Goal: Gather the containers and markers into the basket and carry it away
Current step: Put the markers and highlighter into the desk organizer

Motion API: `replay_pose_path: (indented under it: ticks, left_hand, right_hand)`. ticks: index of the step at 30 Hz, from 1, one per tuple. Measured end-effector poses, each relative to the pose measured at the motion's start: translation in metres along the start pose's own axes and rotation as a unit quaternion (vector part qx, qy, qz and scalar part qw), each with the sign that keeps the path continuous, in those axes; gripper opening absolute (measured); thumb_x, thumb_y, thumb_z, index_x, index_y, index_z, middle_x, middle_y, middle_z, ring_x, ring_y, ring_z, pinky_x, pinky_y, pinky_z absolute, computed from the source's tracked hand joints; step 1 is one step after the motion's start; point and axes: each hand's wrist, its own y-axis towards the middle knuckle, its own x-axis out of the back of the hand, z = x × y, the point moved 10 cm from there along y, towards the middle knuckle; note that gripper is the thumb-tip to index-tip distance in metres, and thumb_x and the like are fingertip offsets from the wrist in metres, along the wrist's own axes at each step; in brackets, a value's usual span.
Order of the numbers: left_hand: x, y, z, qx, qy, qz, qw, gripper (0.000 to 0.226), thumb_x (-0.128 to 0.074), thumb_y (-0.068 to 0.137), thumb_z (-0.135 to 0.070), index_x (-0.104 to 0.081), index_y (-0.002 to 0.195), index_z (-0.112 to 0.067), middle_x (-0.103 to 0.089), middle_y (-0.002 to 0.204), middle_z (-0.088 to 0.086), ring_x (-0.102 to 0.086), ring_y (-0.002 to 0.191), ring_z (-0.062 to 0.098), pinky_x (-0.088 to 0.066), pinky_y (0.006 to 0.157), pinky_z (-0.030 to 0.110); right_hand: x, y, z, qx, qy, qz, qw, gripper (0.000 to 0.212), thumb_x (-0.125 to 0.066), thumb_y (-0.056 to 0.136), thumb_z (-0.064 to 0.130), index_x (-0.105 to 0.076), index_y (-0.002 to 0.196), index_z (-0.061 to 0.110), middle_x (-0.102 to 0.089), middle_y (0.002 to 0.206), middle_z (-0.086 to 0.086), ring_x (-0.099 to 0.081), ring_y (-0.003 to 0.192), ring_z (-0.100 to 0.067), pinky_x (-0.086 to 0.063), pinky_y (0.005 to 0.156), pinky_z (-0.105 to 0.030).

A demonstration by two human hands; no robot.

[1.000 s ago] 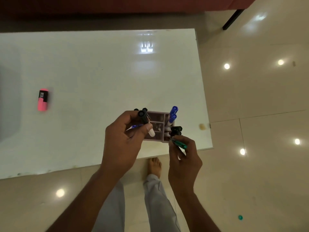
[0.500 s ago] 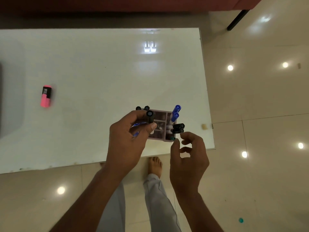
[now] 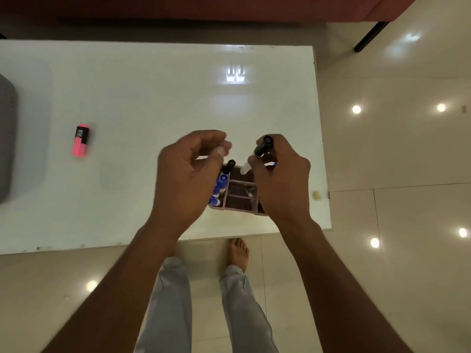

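While the divided organizer (image 3: 239,197) is sitting near the counter (image 3: 127,98) edge, the right hand (image 3: 283,179) is pinching a black-capped marker (image 3: 263,146) above it; the left hand (image 3: 188,174) is curling empty beside it. Being light, smooth and prone to rolling, the marker is probably handling best pinched mid-barrel.

White glossy table (image 3: 142,103), rectangular, set on a pale tiled floor (image 3: 397,154). Items borne on the top: a pink highlighter (image 3: 81,140) with a black label, laid flat toward the left, well apart from the rest; a divided organizer (image 3: 239,197) holding markers, placed near the front right; a grey object (image 3: 6,138), cut off at the left edge, kind not discernible.
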Motion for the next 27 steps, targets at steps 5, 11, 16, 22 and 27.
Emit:
replay_pose_path:
  ticks: [5, 11, 16, 22, 27]
  left_hand:
    - [0.051, 0.002, 0.033, 0.032, -0.029, -0.100, 0.994, 0.017, -0.055, 0.094, -0.002, -0.067, 0.103, -0.009, -0.073, 0.089, 0.004, -0.072, 0.081, 0.017, -0.060, 0.071, 0.028]
    - [0.075, -0.010, 0.077, 0.073, 0.031, -0.096, 0.992, 0.017, -0.054, 0.095, -0.004, -0.068, 0.104, -0.009, -0.072, 0.090, -0.001, -0.071, 0.081, 0.014, -0.060, 0.069, 0.024]
    - [0.094, -0.010, 0.108, 0.101, 0.043, -0.097, 0.989, 0.018, -0.054, 0.094, -0.002, -0.067, 0.103, -0.009, -0.072, 0.091, 0.001, -0.071, 0.082, 0.018, -0.061, 0.070, 0.029]
    - [0.125, 0.007, 0.135, 0.112, 0.066, -0.091, 0.987, 0.016, -0.056, 0.092, -0.006, -0.067, 0.101, -0.012, -0.073, 0.092, 0.004, -0.070, 0.085, 0.022, -0.059, 0.079, 0.047]
    - [0.168, 0.034, 0.158, 0.098, 0.108, -0.099, 0.984, 0.013, -0.059, 0.091, -0.009, -0.067, 0.100, -0.013, -0.072, 0.091, 0.001, -0.069, 0.085, 0.014, -0.057, 0.081, 0.029]
  right_hand:
    - [-0.030, 0.002, -0.024, -0.037, -0.016, 0.043, 0.998, 0.015, -0.060, 0.090, 0.010, -0.060, 0.103, 0.018, -0.068, 0.091, 0.002, -0.066, 0.079, -0.016, -0.057, 0.076, -0.037]
    - [-0.044, -0.003, -0.040, -0.101, -0.024, 0.081, 0.991, 0.032, -0.058, 0.093, 0.013, -0.056, 0.123, 0.024, -0.061, 0.103, 0.004, -0.062, 0.083, -0.011, -0.047, 0.068, -0.017]
    - [-0.040, -0.013, -0.035, -0.110, -0.063, 0.057, 0.990, 0.039, -0.056, 0.095, 0.012, -0.051, 0.131, 0.023, -0.053, 0.099, 0.009, -0.054, 0.082, -0.005, -0.052, 0.082, -0.025]
    - [-0.015, -0.020, 0.005, -0.060, -0.082, -0.099, 0.990, 0.036, -0.057, 0.092, 0.005, -0.057, 0.125, 0.019, -0.059, 0.128, 0.003, -0.062, 0.090, -0.007, -0.047, 0.081, -0.009]
    - [-0.020, -0.016, 0.078, 0.026, -0.020, -0.195, 0.980, 0.024, -0.056, 0.090, 0.003, -0.063, 0.111, 0.013, -0.066, 0.111, 0.002, -0.070, 0.080, -0.012, -0.060, 0.067, -0.030]
